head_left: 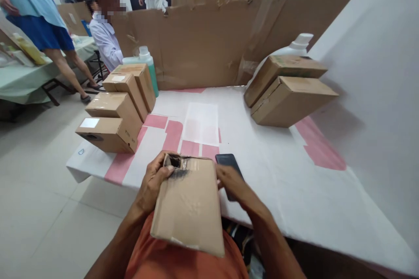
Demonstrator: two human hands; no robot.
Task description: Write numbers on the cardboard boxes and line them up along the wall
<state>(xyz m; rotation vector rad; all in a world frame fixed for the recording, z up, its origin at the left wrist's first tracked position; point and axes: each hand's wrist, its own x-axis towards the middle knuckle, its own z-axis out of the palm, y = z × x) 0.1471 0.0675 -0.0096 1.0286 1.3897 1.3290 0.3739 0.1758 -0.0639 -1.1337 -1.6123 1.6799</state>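
In the head view a brown cardboard box [190, 209] is held tilted above my lap, at the table's near edge. A dark hole with blackened, scorched-looking cardboard around it shows at its upper left corner. My left hand [155, 178] grips that corner, the thumb on the front face beside the hole and the other fingers behind. At the box's right edge is my right hand [231, 180], its fingers curled against the side with their tips partly hidden. Beneath this hand a black smartphone [229, 161] lies on the table, partly covered by it.
Several cardboard boxes [113, 108] and a green-liquid bottle [151, 69] stand at left. Two boxes [291, 100] with a white-capped jug [303, 41] stand at right. A white sheet [201, 124] lies mid-table. A cardboard partition [209, 43] closes the back. Other people are beyond.
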